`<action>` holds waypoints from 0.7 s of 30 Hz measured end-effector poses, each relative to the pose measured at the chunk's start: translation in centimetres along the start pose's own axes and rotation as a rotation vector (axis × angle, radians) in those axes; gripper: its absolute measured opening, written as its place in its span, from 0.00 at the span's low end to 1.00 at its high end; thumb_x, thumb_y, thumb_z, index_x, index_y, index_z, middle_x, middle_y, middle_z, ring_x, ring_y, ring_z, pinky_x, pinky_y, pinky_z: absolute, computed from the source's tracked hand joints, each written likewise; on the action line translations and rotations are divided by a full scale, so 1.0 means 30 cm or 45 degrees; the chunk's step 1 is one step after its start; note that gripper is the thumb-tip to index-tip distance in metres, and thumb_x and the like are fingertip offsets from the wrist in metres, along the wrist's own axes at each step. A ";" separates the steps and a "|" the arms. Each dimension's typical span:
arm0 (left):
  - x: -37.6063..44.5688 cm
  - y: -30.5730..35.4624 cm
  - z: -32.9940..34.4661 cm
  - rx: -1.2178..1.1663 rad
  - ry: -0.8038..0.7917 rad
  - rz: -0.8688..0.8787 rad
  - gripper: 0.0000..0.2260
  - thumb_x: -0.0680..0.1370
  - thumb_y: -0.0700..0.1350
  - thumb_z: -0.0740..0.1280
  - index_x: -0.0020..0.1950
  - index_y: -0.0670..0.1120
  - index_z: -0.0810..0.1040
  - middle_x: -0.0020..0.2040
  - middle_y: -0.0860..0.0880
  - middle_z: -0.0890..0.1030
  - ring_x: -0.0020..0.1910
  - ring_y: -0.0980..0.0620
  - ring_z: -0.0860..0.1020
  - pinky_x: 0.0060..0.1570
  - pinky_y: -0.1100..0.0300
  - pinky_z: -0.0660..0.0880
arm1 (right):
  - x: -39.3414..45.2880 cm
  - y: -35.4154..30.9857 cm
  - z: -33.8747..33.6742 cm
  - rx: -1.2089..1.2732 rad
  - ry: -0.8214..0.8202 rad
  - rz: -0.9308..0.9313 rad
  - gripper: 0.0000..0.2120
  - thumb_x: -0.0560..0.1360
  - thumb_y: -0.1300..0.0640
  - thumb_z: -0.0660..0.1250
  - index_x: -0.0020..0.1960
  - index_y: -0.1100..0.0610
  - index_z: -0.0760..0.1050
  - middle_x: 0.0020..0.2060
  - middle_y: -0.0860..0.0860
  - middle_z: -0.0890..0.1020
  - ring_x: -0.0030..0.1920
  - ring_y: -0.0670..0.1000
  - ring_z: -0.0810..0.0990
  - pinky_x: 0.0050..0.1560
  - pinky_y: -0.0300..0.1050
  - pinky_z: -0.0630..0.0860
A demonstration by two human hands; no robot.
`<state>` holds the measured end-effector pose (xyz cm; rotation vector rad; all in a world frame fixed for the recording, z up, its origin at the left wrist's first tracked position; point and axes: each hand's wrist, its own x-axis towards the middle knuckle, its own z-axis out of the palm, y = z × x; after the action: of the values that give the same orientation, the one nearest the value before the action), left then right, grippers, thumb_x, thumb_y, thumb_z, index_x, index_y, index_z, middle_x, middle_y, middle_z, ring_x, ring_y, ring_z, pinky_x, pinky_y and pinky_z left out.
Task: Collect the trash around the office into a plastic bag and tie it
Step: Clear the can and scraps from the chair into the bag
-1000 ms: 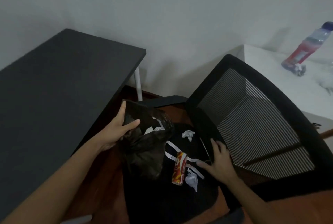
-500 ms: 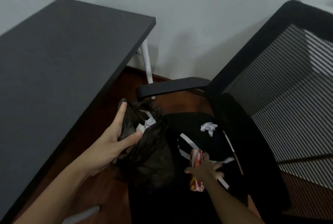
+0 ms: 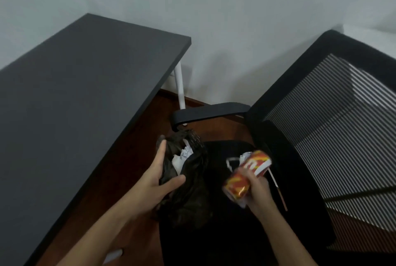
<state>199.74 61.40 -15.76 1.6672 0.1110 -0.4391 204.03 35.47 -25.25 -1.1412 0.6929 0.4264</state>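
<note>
Now the right hand [image 3: 256, 188] grips the can [image 3: 246, 174] just right of the bag [image 3: 188, 180], whose mouth the left hand [image 3: 157, 178] pinches open. Tip the can in over the near rim; a paper scrap seems caught under the grip, so release both together.

The can [image 3: 246, 174] is red with yellow streaks and a white end. The bag [image 3: 188, 193] is black, with white paper [image 3: 182, 157] inside. The desk [image 3: 75, 105] is dark grey with a white leg [image 3: 179, 88]. The chair [image 3: 334, 120] is black, its back striped. The floor [image 3: 128, 158] is red-brown. The wall [image 3: 214, 8] is pale grey.
</note>
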 end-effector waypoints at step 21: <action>0.038 -0.022 -0.053 -0.035 0.178 -0.006 0.44 0.77 0.39 0.66 0.74 0.60 0.32 0.62 0.72 0.60 0.55 0.82 0.68 0.51 0.77 0.71 | -0.018 0.299 0.281 -2.100 -0.652 0.382 0.41 0.76 0.33 0.52 0.78 0.57 0.45 0.77 0.59 0.53 0.76 0.60 0.54 0.75 0.52 0.53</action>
<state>200.91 62.83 -16.63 1.6699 0.2236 -0.3233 200.32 46.62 -28.88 -2.2995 -0.1156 1.6451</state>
